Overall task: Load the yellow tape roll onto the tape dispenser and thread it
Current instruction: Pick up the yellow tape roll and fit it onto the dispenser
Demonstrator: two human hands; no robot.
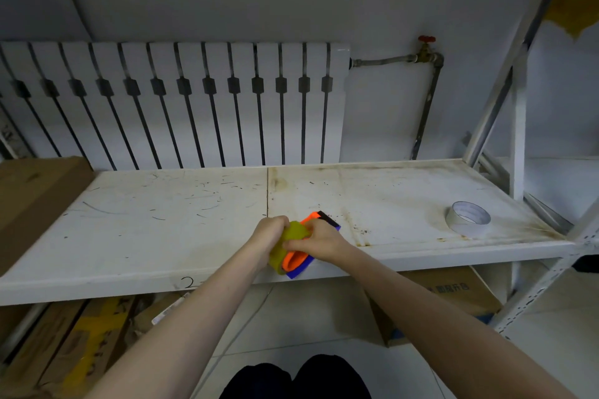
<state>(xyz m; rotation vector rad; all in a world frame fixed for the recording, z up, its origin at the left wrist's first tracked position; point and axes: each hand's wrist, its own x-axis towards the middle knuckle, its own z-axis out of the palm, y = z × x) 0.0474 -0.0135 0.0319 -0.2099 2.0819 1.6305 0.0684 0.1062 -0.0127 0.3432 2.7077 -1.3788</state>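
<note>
The yellow tape roll [291,238] sits against an orange and blue tape dispenser [299,261] above the front edge of the white shelf [162,220]. My left hand [269,232] is closed around the roll's left side. From the right, my right hand [319,241] grips both the dispenser body and the roll. The dispenser's orange and black front end [325,217] pokes out beyond my right hand. Fingers hide how the roll sits on the dispenser's hub.
A silver-white tape roll [468,219] lies flat on the shelf at the right. Cardboard boxes [35,197] stand at the left and under the shelf. A radiator [175,100] is behind the shelf, and a metal rack upright [518,126] rises at the right.
</note>
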